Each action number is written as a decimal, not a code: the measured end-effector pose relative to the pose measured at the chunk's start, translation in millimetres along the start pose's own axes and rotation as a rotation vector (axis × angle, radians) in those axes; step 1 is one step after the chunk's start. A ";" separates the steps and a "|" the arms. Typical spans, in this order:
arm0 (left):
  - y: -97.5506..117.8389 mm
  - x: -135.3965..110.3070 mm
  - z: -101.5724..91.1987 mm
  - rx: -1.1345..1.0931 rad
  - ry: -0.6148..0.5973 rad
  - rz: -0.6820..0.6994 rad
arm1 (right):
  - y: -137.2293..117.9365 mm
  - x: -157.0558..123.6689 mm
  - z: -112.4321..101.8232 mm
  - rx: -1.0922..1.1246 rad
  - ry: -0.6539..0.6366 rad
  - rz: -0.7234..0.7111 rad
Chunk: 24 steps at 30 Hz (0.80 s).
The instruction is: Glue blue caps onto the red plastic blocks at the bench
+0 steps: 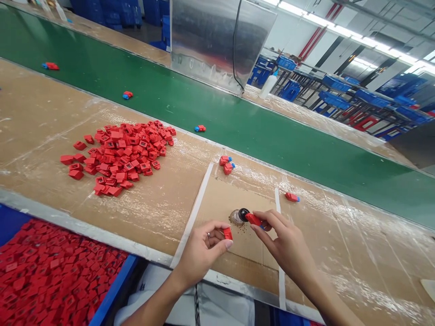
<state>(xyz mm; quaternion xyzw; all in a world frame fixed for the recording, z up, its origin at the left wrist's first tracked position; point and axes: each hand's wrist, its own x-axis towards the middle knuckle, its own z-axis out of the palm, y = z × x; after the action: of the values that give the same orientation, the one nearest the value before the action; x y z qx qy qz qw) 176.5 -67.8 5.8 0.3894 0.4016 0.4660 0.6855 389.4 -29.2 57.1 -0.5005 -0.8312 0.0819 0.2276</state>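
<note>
- The left hand point(203, 256) is closed in a pinch, with a small red plastic part point(228, 233) gripped between thumb and fingertips over a taped cardboard sheet point(234, 203).
- The right hand point(287, 237) is also closed, a second red plastic part point(254, 220) being held between thumb and fingers, its end just beside a small round container point(235, 218) and a black disc point(243, 213). Whether the two are touching cannot be told.
- Brown specks point(245, 232) are scattered on the sheet below the container.
- A loose pile of red parts point(118, 156) is spread on the brown tabletop point(41, 122), and more red parts point(41, 271) are heaped in a blue bin point(112, 290) at lower left.
- Red-and-blue parts point(127, 94) are lying on a green conveyor belt point(217, 108) beyond.
- Risks are judged: the container could be tipped by a careless knuckle, more specks could be spilled, and either part could be dropped if a pinch is loosened, with specks possibly being picked up from the sheet.
</note>
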 end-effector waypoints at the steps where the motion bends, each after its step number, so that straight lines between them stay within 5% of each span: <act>1: -0.2 -0.1 0.0 -0.003 -0.001 0.000 | 0.1 0.1 -0.3 -0.001 0.000 -0.004; 24: 1.3 0.3 -0.5 0.004 0.007 -0.011 | -1.7 8.9 -4.3 -0.008 0.031 -0.022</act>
<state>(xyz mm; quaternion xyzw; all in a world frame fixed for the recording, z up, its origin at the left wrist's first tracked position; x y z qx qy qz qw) 175.7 -67.1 6.8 0.3868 0.4071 0.4629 0.6858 386.5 -22.7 64.2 -0.4933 -0.8335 0.0683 0.2393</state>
